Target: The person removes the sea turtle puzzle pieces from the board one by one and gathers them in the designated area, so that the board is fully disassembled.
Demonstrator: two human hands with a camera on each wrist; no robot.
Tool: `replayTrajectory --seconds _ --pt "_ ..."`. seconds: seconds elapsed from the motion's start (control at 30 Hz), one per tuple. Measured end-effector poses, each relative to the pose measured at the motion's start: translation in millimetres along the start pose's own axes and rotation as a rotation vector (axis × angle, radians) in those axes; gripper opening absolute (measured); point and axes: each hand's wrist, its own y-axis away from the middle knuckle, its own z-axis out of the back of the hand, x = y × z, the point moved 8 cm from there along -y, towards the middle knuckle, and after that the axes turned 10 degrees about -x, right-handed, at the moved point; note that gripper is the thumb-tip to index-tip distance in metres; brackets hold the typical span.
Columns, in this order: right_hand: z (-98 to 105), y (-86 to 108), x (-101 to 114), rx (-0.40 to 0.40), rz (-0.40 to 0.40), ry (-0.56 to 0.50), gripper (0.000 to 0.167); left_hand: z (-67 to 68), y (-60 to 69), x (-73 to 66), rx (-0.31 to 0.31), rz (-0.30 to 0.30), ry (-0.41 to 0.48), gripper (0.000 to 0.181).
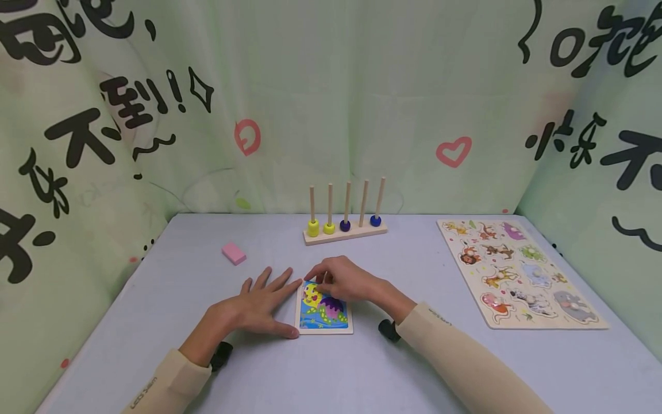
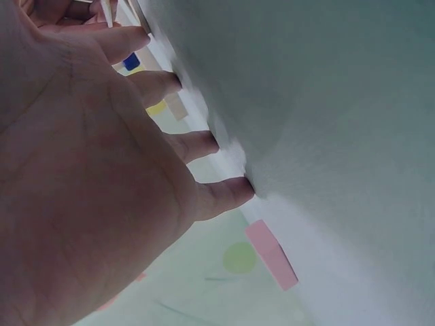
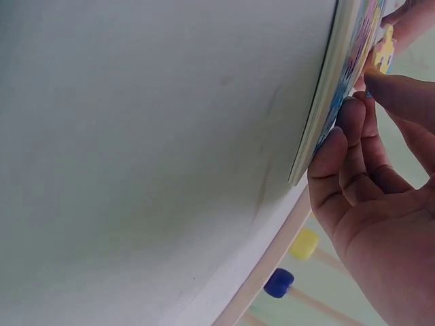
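Note:
A small jigsaw puzzle (image 1: 324,319) in a pale wooden frame lies on the table, with a yellow, purple and green cartoon picture on blue. My left hand (image 1: 264,307) rests palm down at its left side, fingers spread, thumb and index finger against the frame's left edge. Over the puzzle's upper part, my right hand (image 1: 343,279) pinches a yellow puzzle piece (image 3: 385,53) between thumb and fingers. In the right wrist view the piece stands tilted up from the puzzle's surface, while other fingertips touch the board's edge. The right hand hides part of the picture's top.
Behind the puzzle stands a wooden peg stand (image 1: 345,233) with yellow and blue beads on upright rods. A pink block (image 1: 234,253) lies to the left. At the right is a large animal puzzle board (image 1: 517,276). A printed curtain (image 1: 310,103) encloses the table.

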Motion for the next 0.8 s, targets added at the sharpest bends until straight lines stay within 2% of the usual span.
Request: replayTrajectory --seconds 0.33,0.57,0.8 --pt "7 8.1 -7 -0.009 0.009 0.04 0.031 -0.8 -0.7 1.2 0.002 -0.005 0.001 0.107" --pt "24 22.9 -15 -0.031 0.006 0.018 0.03 -1.6 -1.4 1.7 0.005 0.001 -0.003 0.107" --pt "41 35.5 -28 -0.066 -0.004 0.042 0.028 -2.8 -1.9 1.6 0.003 0.006 0.0 0.107"
